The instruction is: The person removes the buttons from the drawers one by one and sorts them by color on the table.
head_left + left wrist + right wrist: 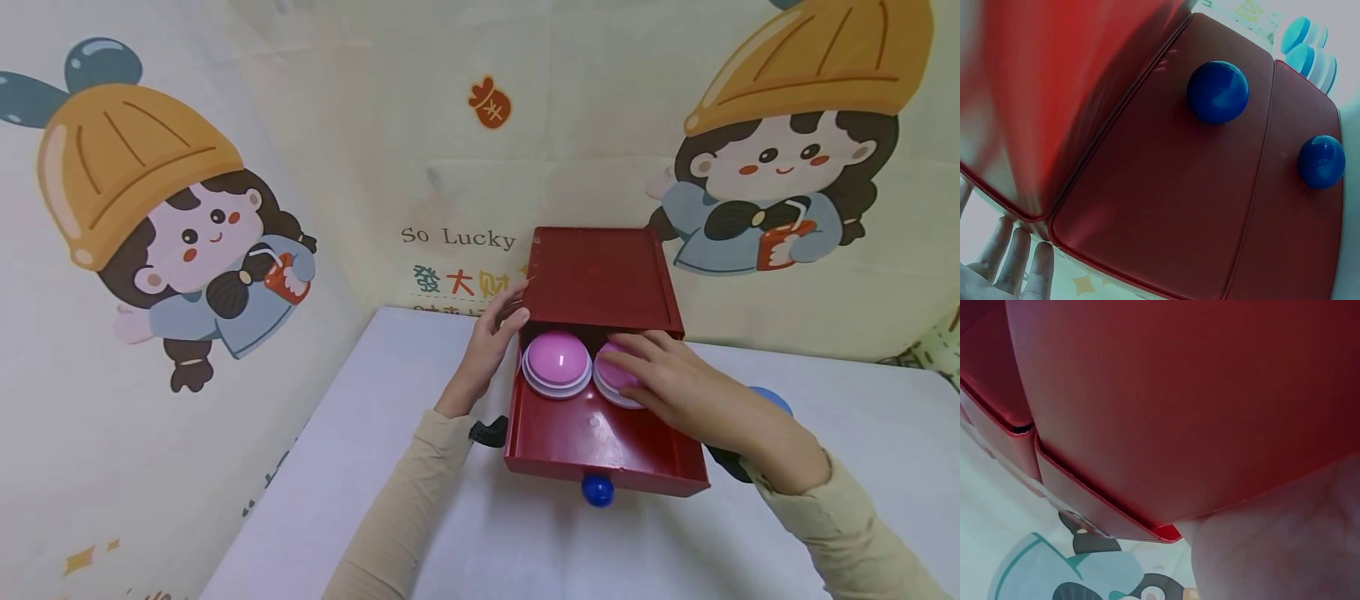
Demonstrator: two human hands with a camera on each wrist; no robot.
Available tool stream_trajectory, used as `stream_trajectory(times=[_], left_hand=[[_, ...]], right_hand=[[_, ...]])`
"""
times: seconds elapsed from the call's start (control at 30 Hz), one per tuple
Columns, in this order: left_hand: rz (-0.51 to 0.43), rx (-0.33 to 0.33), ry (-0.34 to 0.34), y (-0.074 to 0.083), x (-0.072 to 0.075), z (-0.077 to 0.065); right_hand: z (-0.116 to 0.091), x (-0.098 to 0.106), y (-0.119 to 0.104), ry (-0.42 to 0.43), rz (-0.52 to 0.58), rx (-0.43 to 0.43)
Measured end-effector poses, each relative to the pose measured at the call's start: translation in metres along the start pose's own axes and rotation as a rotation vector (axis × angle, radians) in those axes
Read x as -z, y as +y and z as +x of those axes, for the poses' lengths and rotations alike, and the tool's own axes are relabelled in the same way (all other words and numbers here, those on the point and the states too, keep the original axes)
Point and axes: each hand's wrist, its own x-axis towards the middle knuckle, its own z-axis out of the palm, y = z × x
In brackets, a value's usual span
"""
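Observation:
A red box (pixel 600 279) stands on the table with its drawer (pixel 600 433) pulled out, a blue knob (pixel 597 491) on the front. Inside, towards the back, sit two pink domed push buttons on white bases. The left button (pixel 558 360) is untouched. My right hand (pixel 678 383) holds the right button (pixel 613 367) from above, fingers and thumb about its dome and covering part of it. Against the box's left side rests my left hand (pixel 483 354), fingers extended; its fingertips also show by the box edge in the left wrist view. The right wrist view shows no button.
A blue round thing (pixel 772 400) is partly hidden behind my right forearm. In the left wrist view, blue-and-white round things (pixel 1310 53) stand beyond the box, and drawer fronts carry blue knobs (pixel 1217 92). A printed cloth (pixel 360 167) hangs behind the white table (pixel 330 450).

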Motion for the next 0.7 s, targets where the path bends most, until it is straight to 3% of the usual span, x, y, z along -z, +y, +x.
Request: stream_trajectory(times=[0.7], left_hand=[[0.012,-0.007,0.006,0.0056,-0.0003,-0.0022]], right_hand=[[-0.0034,0.0030,-0.0036,0.045,0.000,0.040]])
